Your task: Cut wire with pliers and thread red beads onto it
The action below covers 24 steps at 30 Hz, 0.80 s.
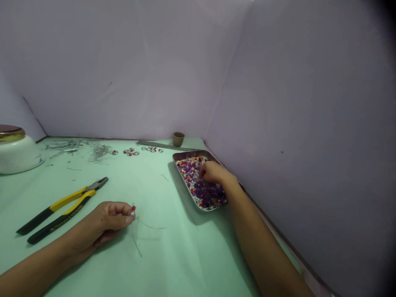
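Observation:
Between the thumb and fingers of my left hand point(111, 220) is a small piece of beaded wire point(133, 208), with a red bead and a pale bead showing. Thin wire ends hang from it toward the table. My right hand point(213, 172) reaches into a metal tray point(188, 193) filled with purple, red, white and gold beads point(206, 192). Its fingers are bent together and touch the beads; whether a bead is pinched in them is hidden. Left of my left hand lie pliers point(74, 202) with yellow and black handles.
Several red-and-clear beaded rings point(131, 152) lie toward the back, beside tangled wire scraps point(100, 152). Behind the tray are a bundle of straight wires point(161, 144) and a small brown cup point(178, 139). A white bowl point(18, 154) stands far left. Pale walls enclose the green table point(154, 272).

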Each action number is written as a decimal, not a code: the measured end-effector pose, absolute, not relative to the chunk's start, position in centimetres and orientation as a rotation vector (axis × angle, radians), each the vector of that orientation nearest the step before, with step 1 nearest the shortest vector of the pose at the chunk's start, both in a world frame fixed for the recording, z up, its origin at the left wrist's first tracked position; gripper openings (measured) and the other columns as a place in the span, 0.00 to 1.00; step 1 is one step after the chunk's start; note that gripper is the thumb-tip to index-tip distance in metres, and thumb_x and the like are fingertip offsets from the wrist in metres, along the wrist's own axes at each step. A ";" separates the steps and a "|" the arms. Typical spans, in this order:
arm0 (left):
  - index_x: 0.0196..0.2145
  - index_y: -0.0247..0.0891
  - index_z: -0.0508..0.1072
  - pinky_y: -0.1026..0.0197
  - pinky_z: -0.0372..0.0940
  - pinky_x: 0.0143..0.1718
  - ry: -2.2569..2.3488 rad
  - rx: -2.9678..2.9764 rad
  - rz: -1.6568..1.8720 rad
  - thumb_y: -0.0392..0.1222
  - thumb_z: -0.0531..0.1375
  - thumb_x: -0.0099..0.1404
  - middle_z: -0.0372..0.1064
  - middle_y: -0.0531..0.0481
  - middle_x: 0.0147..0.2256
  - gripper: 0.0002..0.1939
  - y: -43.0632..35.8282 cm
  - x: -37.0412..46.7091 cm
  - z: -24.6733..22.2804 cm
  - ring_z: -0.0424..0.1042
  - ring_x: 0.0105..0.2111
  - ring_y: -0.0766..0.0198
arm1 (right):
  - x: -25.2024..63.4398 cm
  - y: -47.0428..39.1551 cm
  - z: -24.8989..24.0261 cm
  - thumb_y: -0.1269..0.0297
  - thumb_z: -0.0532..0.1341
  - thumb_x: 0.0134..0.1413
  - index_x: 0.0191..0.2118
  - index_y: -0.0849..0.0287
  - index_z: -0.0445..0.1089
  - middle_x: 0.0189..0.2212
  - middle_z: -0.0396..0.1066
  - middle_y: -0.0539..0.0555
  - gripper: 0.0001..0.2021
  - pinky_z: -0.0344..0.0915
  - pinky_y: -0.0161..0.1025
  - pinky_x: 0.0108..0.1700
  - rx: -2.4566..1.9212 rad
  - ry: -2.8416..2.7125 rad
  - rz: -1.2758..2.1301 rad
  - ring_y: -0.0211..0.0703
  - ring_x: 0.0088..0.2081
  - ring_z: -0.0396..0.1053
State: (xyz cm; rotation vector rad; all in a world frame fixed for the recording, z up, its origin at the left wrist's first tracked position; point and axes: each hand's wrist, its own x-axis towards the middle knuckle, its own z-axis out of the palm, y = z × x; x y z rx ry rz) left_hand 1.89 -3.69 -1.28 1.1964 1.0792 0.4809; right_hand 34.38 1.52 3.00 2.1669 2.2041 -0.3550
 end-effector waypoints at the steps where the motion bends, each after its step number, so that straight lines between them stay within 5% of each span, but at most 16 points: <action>1: 0.24 0.37 0.64 0.67 0.30 0.13 1.085 1.194 0.478 0.46 0.61 0.50 0.46 0.62 0.14 0.11 -3.7 1.9 -1.3 0.37 0.12 0.78 | 34.3 1.5 3.0 0.73 0.61 0.38 0.31 0.58 0.74 0.30 0.74 0.54 0.10 0.60 0.31 0.31 2.149 2.210 -0.378 0.41 0.31 0.69; 24: 0.22 0.36 0.65 0.69 0.30 0.13 1.094 1.184 0.498 0.47 0.63 0.48 0.46 0.62 0.14 0.12 -3.9 2.1 -1.1 0.38 0.12 0.78 | 34.2 1.7 2.7 0.70 0.64 0.36 0.32 0.55 0.75 0.30 0.74 0.50 0.11 0.59 0.30 0.31 2.101 2.158 -0.422 0.39 0.32 0.69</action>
